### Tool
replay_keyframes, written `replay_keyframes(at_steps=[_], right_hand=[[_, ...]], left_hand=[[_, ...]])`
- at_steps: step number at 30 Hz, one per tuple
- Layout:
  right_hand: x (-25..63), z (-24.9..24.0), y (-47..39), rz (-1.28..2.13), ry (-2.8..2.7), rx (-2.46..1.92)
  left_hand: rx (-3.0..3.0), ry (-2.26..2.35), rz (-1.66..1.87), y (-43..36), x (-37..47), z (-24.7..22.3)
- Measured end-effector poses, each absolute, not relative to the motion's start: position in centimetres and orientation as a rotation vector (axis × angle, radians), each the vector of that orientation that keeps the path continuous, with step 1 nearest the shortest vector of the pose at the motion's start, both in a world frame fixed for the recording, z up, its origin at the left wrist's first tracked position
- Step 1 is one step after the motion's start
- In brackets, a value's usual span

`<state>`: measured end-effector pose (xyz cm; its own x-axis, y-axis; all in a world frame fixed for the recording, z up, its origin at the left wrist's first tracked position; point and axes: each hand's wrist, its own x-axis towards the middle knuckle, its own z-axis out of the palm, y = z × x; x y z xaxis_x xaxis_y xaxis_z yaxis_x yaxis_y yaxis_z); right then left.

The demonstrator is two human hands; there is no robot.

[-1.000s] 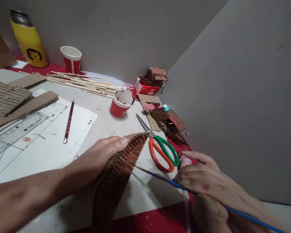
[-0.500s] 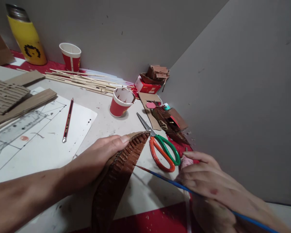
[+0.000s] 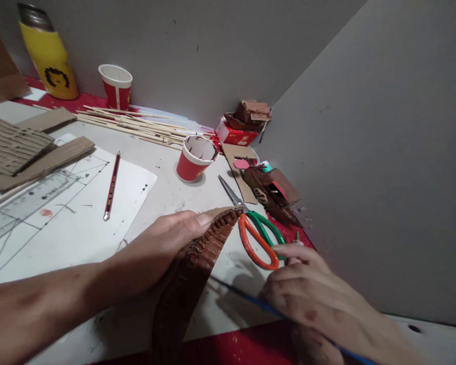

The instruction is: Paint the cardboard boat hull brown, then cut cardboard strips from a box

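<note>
My left hand (image 3: 175, 233) grips a curved, brown-painted cardboard piece (image 3: 197, 263) with a ridged edge, its thumb on the upper rim. My right hand (image 3: 307, 289) is closed around a thin blue paintbrush (image 3: 251, 300), whose dark tip lies beside the piece's right edge; whether they touch is unclear. Scissors (image 3: 262, 238) with orange and green handles lie just beyond the cardboard piece, close to my right fingers. Behind them stands a red and white paper cup (image 3: 195, 159) with brown smears inside its rim.
A pencil (image 3: 112, 187), a clear ruler (image 3: 30, 208) and corrugated cardboard (image 3: 15, 144) lie left. Wooden sticks (image 3: 137, 126), another cup (image 3: 116, 88) and a yellow bottle (image 3: 51, 61) are behind. Brown-painted cardboard pieces (image 3: 273, 192) lie near the grey wall (image 3: 380, 152).
My right hand has moved left and slightly down with the brush, whose tip has shifted lower along the cardboard's edge. The view has shifted a little, moving the table objects right in the picture.
</note>
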<state>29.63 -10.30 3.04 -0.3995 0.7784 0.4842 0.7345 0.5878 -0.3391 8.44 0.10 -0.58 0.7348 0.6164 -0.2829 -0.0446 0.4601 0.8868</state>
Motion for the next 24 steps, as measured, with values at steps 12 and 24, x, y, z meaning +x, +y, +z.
replay_keyframes(at_steps=[12, 24], right_hand=[[29.09, 2.61, -10.14, 0.026, -2.190, -1.198], [29.22, 2.59, -10.36, 0.266, -2.327, -1.103]], left_hand=[[1.028, 0.643, 0.493, 0.12, 8.56, -0.56], [1.050, 0.606, 0.566, 0.50, 8.80, -0.89]])
